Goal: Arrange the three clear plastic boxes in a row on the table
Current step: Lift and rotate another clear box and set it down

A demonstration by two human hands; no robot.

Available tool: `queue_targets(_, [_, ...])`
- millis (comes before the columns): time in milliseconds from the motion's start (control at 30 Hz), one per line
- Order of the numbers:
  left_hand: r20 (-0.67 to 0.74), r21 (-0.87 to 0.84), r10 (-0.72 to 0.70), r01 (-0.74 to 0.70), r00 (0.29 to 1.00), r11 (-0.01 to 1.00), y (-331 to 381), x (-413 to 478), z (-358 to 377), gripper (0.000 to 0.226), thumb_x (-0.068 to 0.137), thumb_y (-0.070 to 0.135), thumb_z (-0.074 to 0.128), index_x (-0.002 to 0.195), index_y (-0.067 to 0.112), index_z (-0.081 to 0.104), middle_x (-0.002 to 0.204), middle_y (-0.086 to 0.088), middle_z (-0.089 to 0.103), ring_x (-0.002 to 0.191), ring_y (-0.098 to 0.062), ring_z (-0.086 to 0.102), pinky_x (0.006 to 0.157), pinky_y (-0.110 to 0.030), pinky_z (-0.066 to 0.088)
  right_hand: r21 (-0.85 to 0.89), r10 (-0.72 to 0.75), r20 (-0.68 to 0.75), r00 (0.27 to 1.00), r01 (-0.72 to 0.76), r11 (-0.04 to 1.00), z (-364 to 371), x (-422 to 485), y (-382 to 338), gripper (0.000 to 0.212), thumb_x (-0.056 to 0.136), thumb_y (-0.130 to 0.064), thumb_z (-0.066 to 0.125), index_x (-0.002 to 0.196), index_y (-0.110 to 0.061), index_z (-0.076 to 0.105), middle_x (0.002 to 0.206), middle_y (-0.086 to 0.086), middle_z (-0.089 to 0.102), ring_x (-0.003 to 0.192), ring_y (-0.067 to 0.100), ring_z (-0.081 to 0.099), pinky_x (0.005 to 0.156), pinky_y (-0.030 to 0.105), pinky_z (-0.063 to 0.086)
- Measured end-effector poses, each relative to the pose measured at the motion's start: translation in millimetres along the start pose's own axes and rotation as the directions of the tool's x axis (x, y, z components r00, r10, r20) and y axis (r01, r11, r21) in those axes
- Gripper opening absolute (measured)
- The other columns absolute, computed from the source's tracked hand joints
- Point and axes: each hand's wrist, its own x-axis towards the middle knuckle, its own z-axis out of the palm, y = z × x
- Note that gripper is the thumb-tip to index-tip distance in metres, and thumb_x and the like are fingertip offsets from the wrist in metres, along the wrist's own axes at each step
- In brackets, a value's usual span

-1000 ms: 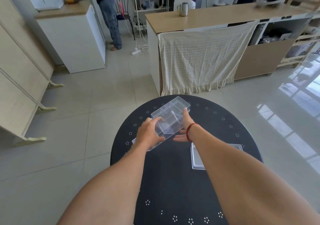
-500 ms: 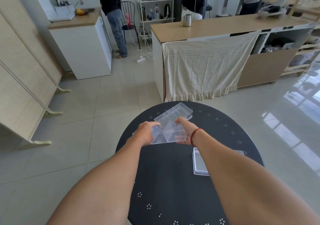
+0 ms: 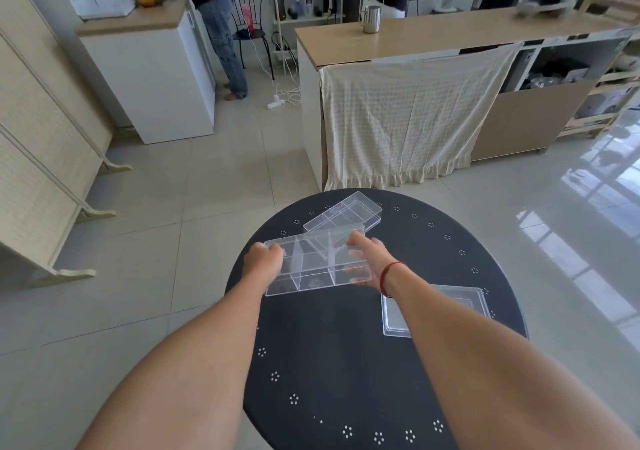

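Observation:
A long clear divided box (image 3: 313, 264) hangs just above the round black table (image 3: 346, 363), roughly level and lying left to right. My left hand (image 3: 264, 259) grips its left end and my right hand (image 3: 367, 259), with a red wrist cord, grips its right end. A second clear divided box (image 3: 353, 212) lies slanted on the table just behind it. A third clear flat box (image 3: 446, 306) sits at the table's right side, partly hidden by my right forearm.
A wooden counter with a pale cloth (image 3: 405, 117) draped over it stands beyond the table. A white cabinet (image 3: 152, 79) and a folding screen (image 3: 41, 144) are to the left. People stand at the back. Tiled floor surrounds the table.
Both hands have lifted the near divided box off the slanted one and turned it from diagonal to left-right, drawing it slightly toward me. The camera view has tilted up.

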Motion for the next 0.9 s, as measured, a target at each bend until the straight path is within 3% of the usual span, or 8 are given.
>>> queue_targets(67, [0.004,0.019,-0.016,0.015,1.000,1.000,-10.2,-0.5,2.8,0.049,0.096,0.022,0.039,0.141,0.003,0.044,0.144,-0.015,0.049,0.126,-0.033,0.051,0.084,-0.031,0.036,-0.031,0.001,-0.065,0.998,-0.003,1.000,2.8,7.0,9.3,0.091,0.060,-0.043,0.068,0.141,-0.013,0.039,0.132,0.006,0.053,0.099,0.025,0.065,0.059,0.031,0.055])
queue_targets(133, [-0.002,0.035,-0.029,0.029,1.000,0.999,-19.4,-2.9,6.4,0.050,0.096,0.023,0.041,0.143,0.006,0.042,0.144,-0.014,0.048,0.125,-0.033,0.051,0.082,-0.031,0.036,-0.101,-0.031,-0.117,0.993,0.019,0.995,7.8,12.8,19.1,0.074,0.071,-0.040,0.070,0.134,-0.010,0.047,0.124,0.007,0.057,0.106,0.023,0.060,0.061,0.031,0.055])
queue_targets(233, [-0.006,0.033,-0.039,0.039,0.999,0.999,-32.7,-2.6,14.6,0.052,0.094,0.025,0.047,0.143,0.008,0.042,0.143,-0.013,0.049,0.125,-0.032,0.052,0.086,-0.034,0.041,-0.145,-0.066,-0.198,0.978,0.038,0.989,14.5,21.9,35.2,0.047,0.083,-0.035,0.068,0.121,-0.009,0.056,0.103,0.003,0.062,0.092,0.020,0.060,0.071,0.032,0.052])
queue_targets(300, [-0.009,0.037,-0.047,0.047,0.999,0.998,-41.5,0.4,20.4,0.052,0.095,0.025,0.049,0.144,0.009,0.041,0.143,-0.012,0.049,0.126,-0.031,0.052,0.091,-0.035,0.043,-0.165,-0.059,-0.235,0.970,0.019,0.986,17.1,27.4,44.8,0.044,0.085,-0.035,0.066,0.121,-0.010,0.059,0.099,0.002,0.062,0.087,0.020,0.060,0.075,0.031,0.049])
queue_targets(500, [0.021,0.019,-0.136,0.136,0.990,0.991,-64.8,14.8,29.4,0.046,0.092,0.024,0.052,0.135,0.009,0.043,0.132,-0.013,0.054,0.107,-0.029,0.058,0.078,-0.035,0.045,-0.281,0.090,-0.262,0.961,-0.165,0.945,24.9,40.7,71.1,0.062,0.077,-0.041,0.065,0.129,-0.008,0.057,0.111,0.005,0.065,0.093,0.024,0.061,0.083,0.032,0.051])
queue_targets(667, [0.059,0.054,-0.253,0.250,0.966,0.967,-70.9,23.2,34.3,0.051,0.090,0.018,0.052,0.136,0.004,0.035,0.136,-0.016,0.052,0.117,-0.035,0.058,0.093,-0.041,0.050,-0.352,0.169,-0.276,0.946,-0.263,0.898,33.6,44.3,80.7,0.055,0.085,-0.034,0.061,0.130,-0.004,0.050,0.117,0.010,0.062,0.091,0.027,0.054,0.078,0.031,0.044])
queue_targets(800, [0.051,0.086,-0.294,0.289,0.954,0.953,-63.1,31.1,33.2,0.059,0.089,0.021,0.058,0.139,0.003,0.033,0.142,-0.016,0.046,0.126,-0.037,0.050,0.103,-0.044,0.045,-0.480,0.174,-0.281,0.944,-0.295,0.826,37.9,45.7,69.3,0.023,0.086,-0.021,0.055,0.104,-0.009,0.050,0.097,0.008,0.056,0.083,0.028,0.052,0.069,0.029,0.044])
queue_targets(900, [-0.005,0.232,-0.194,0.190,0.981,0.954,-42.9,38.1,30.2,0.059,0.088,0.031,0.059,0.138,0.006,0.038,0.143,-0.016,0.044,0.129,-0.036,0.045,0.104,-0.045,0.042,-0.509,0.078,-0.279,0.957,-0.217,0.833,38.0,50.1,44.4,0.033,0.091,-0.020,0.055,0.119,-0.004,0.055,0.113,0.014,0.063,0.101,0.032,0.060,0.077,0.030,0.046])
